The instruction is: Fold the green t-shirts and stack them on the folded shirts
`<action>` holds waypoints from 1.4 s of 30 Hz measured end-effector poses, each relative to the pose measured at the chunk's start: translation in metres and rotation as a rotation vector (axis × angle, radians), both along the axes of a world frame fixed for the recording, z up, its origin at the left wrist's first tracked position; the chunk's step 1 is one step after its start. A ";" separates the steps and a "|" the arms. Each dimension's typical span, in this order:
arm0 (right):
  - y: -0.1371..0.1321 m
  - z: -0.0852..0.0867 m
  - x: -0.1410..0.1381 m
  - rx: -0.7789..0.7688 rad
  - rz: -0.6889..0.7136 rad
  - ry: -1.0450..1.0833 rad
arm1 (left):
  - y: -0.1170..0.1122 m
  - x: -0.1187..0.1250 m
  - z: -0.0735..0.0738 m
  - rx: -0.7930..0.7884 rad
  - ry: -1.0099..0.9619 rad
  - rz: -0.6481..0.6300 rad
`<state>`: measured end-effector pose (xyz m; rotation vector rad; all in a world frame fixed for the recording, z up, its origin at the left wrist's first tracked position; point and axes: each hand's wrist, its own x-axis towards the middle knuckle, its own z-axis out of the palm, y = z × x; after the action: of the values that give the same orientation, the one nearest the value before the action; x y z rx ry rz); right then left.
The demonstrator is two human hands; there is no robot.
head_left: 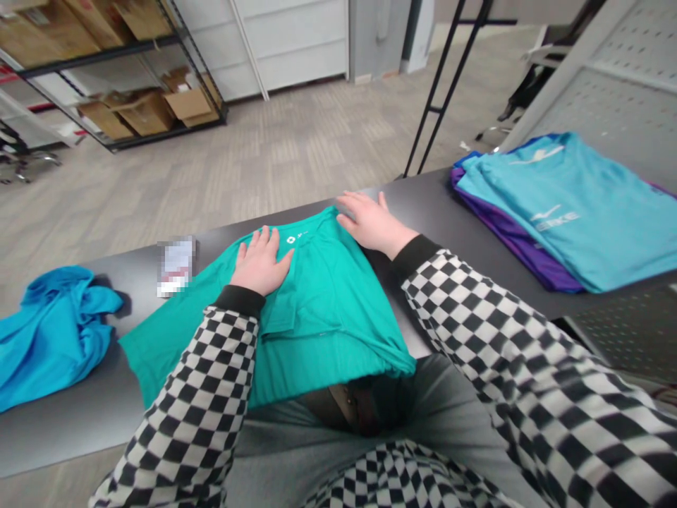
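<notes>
A green T-shirt [338, 296] lies partly folded on the dark table, its lower edge hanging over the near side. My left hand [261, 261] rests flat on the shirt beside the neckline, fingers spread. Along the shirt's far right edge, my right hand [373, 222] is stretched out with the fingers apart, touching or just beside the cloth. Neither hand grips anything. Small white print shows inside the collar between the hands.
A crumpled blue garment [58, 331] lies at the left. Several folded shirts [576, 212], light blue over purple, are stacked at the right. A blurred-out flat item [177, 267] sits near the table's [142, 282] far edge. Beyond stands a shelf with cardboard boxes [148, 113].
</notes>
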<state>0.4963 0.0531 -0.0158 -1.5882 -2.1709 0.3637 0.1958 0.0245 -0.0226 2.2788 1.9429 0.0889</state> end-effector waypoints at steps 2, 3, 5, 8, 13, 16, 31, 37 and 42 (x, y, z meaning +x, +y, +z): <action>0.010 -0.004 -0.009 0.043 0.056 0.016 | 0.000 0.001 0.002 -0.012 0.002 0.003; 0.015 -0.006 -0.013 0.048 0.102 0.016 | -0.001 0.001 0.002 -0.015 0.003 0.003; 0.025 -0.011 -0.021 0.043 0.184 0.010 | -0.001 0.002 0.003 -0.010 0.003 0.005; 0.037 -0.017 -0.023 0.053 0.231 0.015 | -0.001 0.001 0.001 0.008 0.003 0.009; 0.054 -0.022 -0.007 0.106 0.188 0.066 | 0.000 -0.002 -0.002 0.009 0.012 -0.001; 0.065 -0.022 0.007 0.124 0.163 0.093 | 0.000 -0.004 -0.003 0.013 0.003 -0.014; 0.071 -0.021 0.028 0.151 -0.065 0.049 | -0.002 0.000 0.003 0.007 0.003 -0.012; 0.071 -0.025 0.029 0.122 -0.083 0.050 | -0.005 0.004 0.010 0.098 -0.086 0.035; 0.071 -0.022 0.027 0.152 -0.096 0.061 | -0.005 0.001 0.014 0.216 -0.100 0.054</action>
<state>0.5232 0.1237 -0.0377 -1.5693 -2.0167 0.2092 0.1969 0.0194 -0.0087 2.2994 2.0312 0.4303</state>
